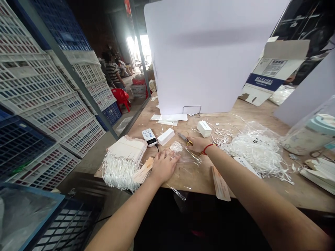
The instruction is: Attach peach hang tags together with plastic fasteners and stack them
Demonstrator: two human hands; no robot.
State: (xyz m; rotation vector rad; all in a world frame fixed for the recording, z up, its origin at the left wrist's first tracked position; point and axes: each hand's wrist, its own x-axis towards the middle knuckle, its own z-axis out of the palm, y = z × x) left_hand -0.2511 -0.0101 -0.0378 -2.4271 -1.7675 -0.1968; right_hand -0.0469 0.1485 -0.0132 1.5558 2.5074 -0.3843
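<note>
Gold-handled scissors (185,139) sit in the right hand (199,144), its fingers closed around the loops, the blades pointing left above the wooden workbench (188,181). The left hand (164,166) lies flat and open on a clear plastic sleeve (190,157), just beside a small tuft of white shredded paper (176,147). A stack of paper tags with white strings (123,164) lies further left, a larger heap of shredded paper (258,153) to the right

Two bare forearms (243,188) — a thin red cord (208,149) around the right wrist (212,150)
</note>
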